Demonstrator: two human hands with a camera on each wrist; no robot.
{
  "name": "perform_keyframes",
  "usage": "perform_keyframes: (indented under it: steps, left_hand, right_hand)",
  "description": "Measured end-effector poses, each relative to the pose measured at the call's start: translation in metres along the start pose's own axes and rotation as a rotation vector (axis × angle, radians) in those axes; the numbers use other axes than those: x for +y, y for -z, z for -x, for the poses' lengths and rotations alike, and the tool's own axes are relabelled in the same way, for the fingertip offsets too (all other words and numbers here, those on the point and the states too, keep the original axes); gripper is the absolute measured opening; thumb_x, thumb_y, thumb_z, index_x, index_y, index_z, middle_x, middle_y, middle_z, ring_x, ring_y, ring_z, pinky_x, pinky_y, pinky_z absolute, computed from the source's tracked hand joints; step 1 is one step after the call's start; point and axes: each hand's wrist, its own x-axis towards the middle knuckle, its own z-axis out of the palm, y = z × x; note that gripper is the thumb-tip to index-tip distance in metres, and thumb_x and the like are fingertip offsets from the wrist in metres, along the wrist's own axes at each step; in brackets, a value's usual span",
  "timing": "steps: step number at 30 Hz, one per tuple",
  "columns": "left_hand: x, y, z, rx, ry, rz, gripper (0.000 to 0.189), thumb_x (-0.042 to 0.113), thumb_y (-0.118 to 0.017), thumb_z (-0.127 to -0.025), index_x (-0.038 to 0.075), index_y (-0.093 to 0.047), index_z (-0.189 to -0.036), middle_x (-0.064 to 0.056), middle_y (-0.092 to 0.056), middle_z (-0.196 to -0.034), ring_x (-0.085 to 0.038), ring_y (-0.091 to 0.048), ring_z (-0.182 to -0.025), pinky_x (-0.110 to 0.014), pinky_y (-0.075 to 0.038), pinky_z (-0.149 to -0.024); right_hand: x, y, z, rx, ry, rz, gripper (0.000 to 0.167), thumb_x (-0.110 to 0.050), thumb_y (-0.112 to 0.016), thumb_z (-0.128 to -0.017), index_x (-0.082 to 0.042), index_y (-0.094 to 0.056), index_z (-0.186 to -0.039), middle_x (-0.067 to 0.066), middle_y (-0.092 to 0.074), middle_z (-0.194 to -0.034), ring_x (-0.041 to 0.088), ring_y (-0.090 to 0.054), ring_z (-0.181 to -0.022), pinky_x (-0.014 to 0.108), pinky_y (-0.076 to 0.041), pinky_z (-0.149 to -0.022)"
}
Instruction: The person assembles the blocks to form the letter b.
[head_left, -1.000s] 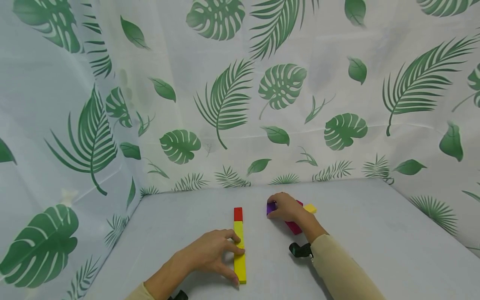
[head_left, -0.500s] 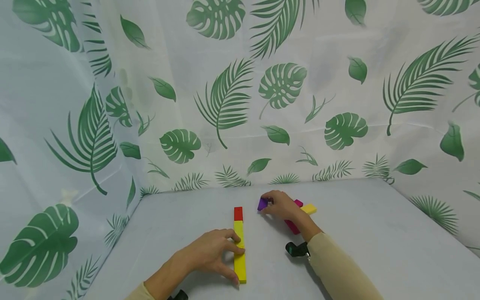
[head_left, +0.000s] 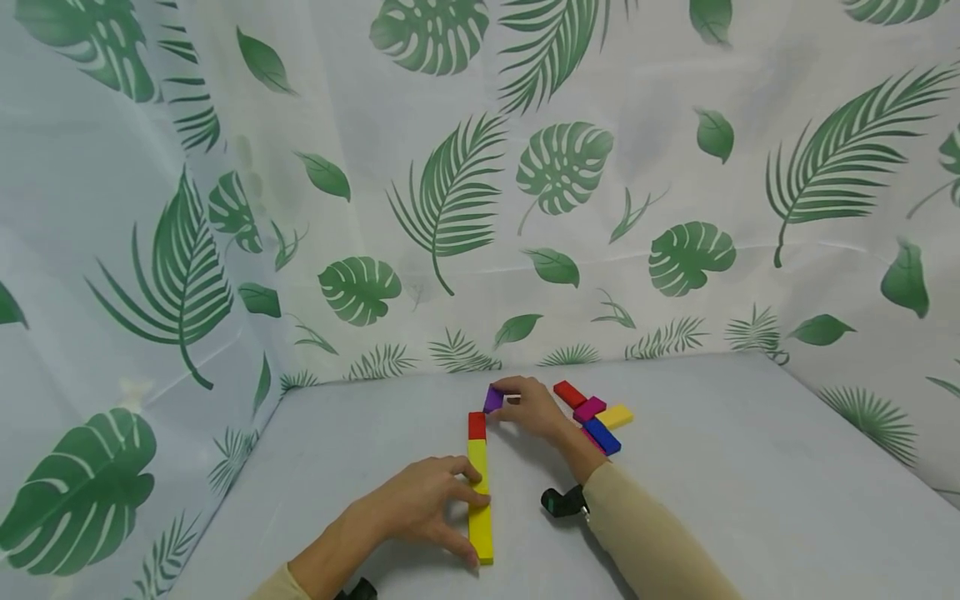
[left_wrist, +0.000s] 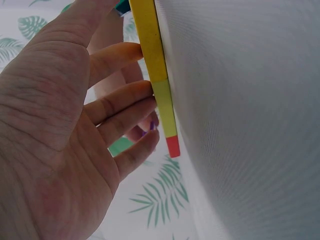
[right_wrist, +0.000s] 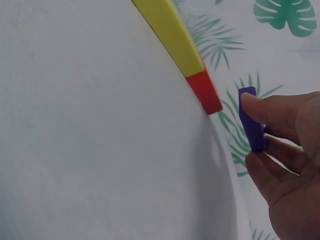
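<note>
A purple block (head_left: 493,399) is pinched between the thumb and fingertips of my right hand (head_left: 528,407), close to the far end of a row of blocks. In the right wrist view the purple block (right_wrist: 251,120) appears beside the red block (right_wrist: 205,92), with a gap between them. The row has a red block (head_left: 477,426) at its far end and yellow blocks (head_left: 479,458) nearer to me. My left hand (head_left: 423,504) rests along the row's left side, fingertips touching the yellow. The left wrist view shows its fingers (left_wrist: 122,102) fairly straight against the yellow blocks (left_wrist: 152,42).
To the right lies a loose cluster: a red block (head_left: 569,392), a magenta block (head_left: 590,408), a yellow block (head_left: 617,417) and a blue block (head_left: 602,436). A leaf-patterned curtain (head_left: 450,333) stands behind the white table (head_left: 712,467).
My right hand has carried the purple block leftward from the cluster to the row's far end, uncovering the red and blue blocks. The left hand stays in place.
</note>
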Motion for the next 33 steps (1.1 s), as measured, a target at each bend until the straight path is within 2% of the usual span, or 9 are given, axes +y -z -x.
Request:
perform_keyframes:
  steps: [5,14,24,33]
  left_hand:
    - [-0.001,-0.002,-0.001,0.011,-0.015,-0.006,0.07,0.079,-0.074,-0.075,0.037,-0.073,-0.131,0.009,-0.063,-0.132,-0.008,-0.06,-0.115,-0.034,-0.054,-0.103]
    - [-0.002,-0.002,-0.001,-0.001,-0.011,0.016,0.069,0.078,-0.074,-0.076,0.038,-0.072,-0.131,0.009,-0.062,-0.133,-0.008,-0.06,-0.115,-0.035,-0.054,-0.103]
    - [-0.004,-0.003,0.0,0.011,-0.026,0.002,0.069,0.078,-0.074,-0.076,0.037,-0.073,-0.131,0.008,-0.062,-0.132,-0.009,-0.06,-0.115,-0.035,-0.054,-0.103]
    - [-0.005,-0.004,0.0,0.01,-0.018,0.014,0.069,0.079,-0.073,-0.076,0.038,-0.073,-0.131,0.009,-0.062,-0.132,-0.008,-0.06,-0.115,-0.034,-0.054,-0.103]
  right_hand:
    - [0.001,-0.009,-0.004,-0.009,-0.01,-0.056,0.052,-0.013,-0.079,-0.093,-0.012,-0.064,-0.143,0.01,-0.061,-0.146,0.036,-0.06,-0.133,0.049,-0.053,-0.108]
    - [0.0,-0.014,-0.016,0.003,-0.064,-0.114,0.052,-0.011,-0.08,-0.091,-0.012,-0.065,-0.142,0.011,-0.062,-0.144,0.035,-0.06,-0.132,0.048,-0.054,-0.107]
    - [0.0,-0.023,-0.024,-0.011,-0.103,-0.149,0.052,-0.005,-0.078,-0.091,-0.012,-0.065,-0.141,0.012,-0.06,-0.147,0.035,-0.057,-0.136,0.05,-0.049,-0.112]
    - [-0.005,-0.027,-0.026,-0.022,-0.116,-0.118,0.052,-0.005,-0.077,-0.092,-0.012,-0.064,-0.143,0.012,-0.059,-0.148,0.036,-0.055,-0.137,0.051,-0.048,-0.113]
